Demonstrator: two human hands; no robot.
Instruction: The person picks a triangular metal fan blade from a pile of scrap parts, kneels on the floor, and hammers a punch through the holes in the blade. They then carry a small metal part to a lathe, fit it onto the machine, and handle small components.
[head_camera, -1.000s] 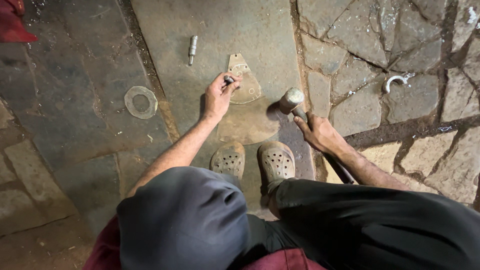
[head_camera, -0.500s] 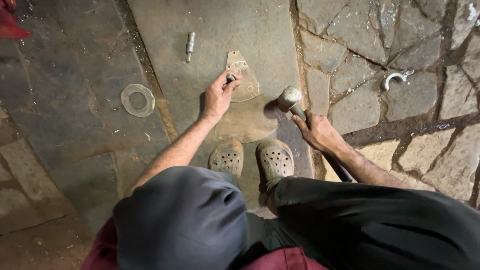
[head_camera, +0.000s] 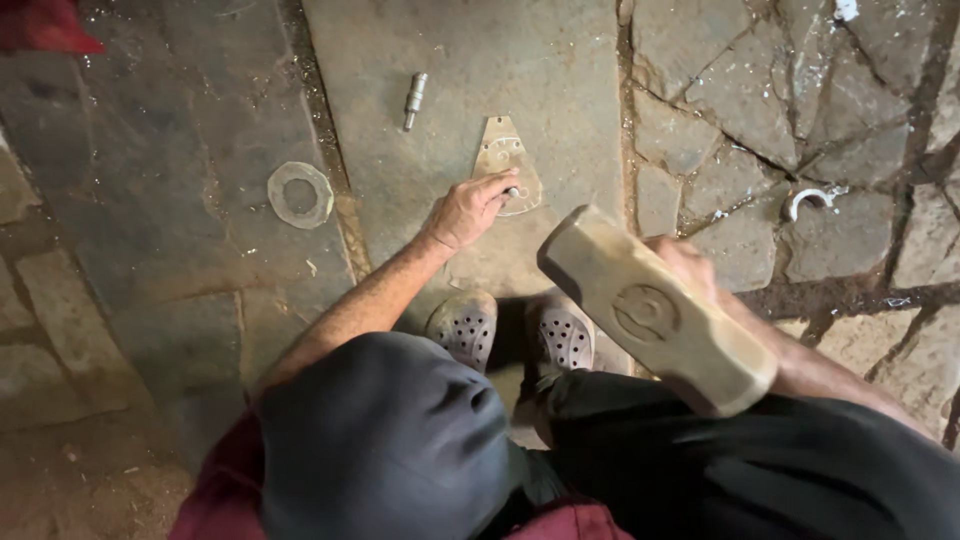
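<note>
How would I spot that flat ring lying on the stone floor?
Start at the big smooth stone slab in front of the crouching person, where the left hand presses a small tool on a flat triangular plate. Look left across the dirt-filled joint to the darker slab. The flat ring lies there alone, a thin round washer shape with a wide hole, unlike the short metal pin.

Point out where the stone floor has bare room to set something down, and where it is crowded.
Bare slab lies between the flat ring and the metal pin, and above the triangular plate. The cracked stones above the white hook are open too. It is crowded around the left hand, the shoes, and the hammer in the right hand.
</note>
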